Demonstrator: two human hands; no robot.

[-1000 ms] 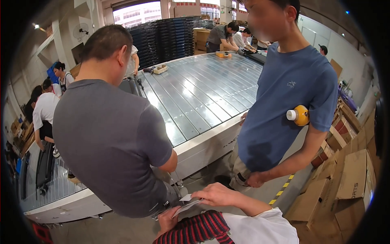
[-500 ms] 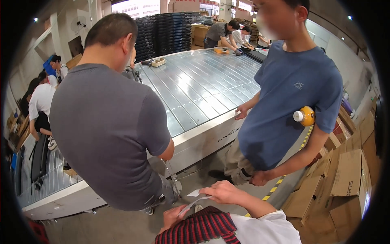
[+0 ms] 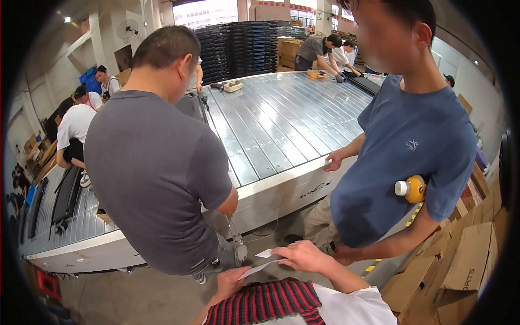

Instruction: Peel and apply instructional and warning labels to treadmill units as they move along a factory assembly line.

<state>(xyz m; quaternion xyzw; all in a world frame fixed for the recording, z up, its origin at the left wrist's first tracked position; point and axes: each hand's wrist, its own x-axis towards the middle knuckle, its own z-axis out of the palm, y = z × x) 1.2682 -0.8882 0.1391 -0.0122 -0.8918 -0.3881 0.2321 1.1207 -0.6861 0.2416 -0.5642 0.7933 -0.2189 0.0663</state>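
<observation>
At lower centre, the left hand and right hand pinch a white paper, seen nearly edge-on. A white card juts beside the right hand; whether it is separate, I cannot tell. A grey-shirted person hides part of the metal-topped table at centre. Floor opens at lower left; boxes crowd lower right.
</observation>
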